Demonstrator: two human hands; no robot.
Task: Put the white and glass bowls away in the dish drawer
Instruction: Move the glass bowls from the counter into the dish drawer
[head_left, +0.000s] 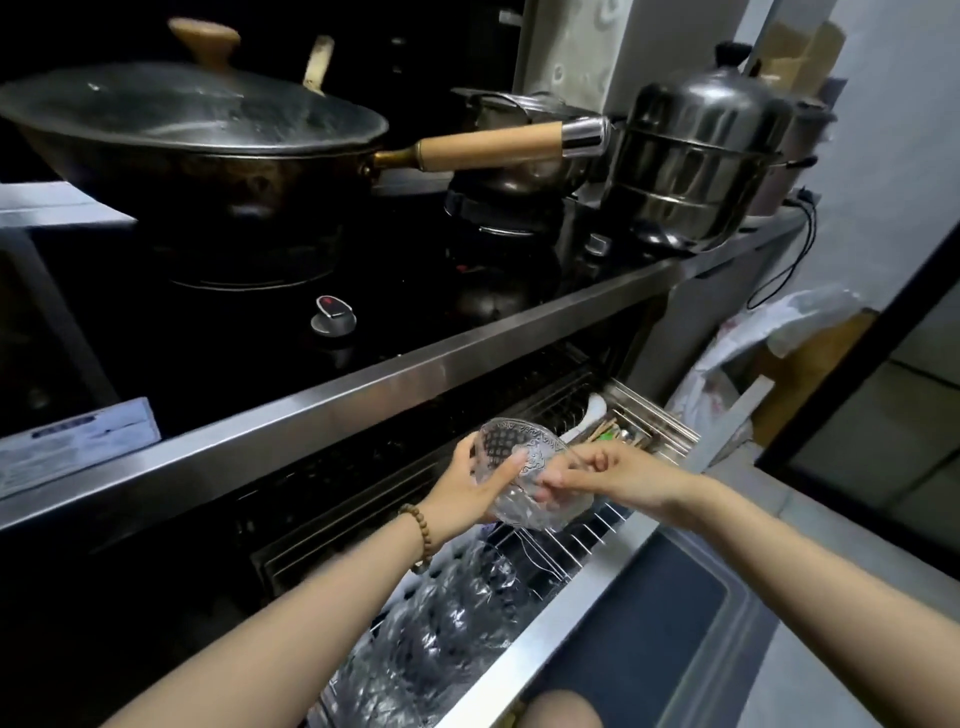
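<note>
A patterned glass bowl is held tilted on edge above the open dish drawer. My left hand grips its left rim with the thumb across the inside. My right hand pinches the bowl's right rim with its fingertips. Below, several glass bowls stand in a row in the drawer's wire rack. No white bowl is clearly visible.
A cutlery basket with chopsticks and spoons sits at the drawer's far end. The steel counter edge overhangs the drawer. On the stove stand a lidded wok and a steel steamer pot. Bags lie on the floor at right.
</note>
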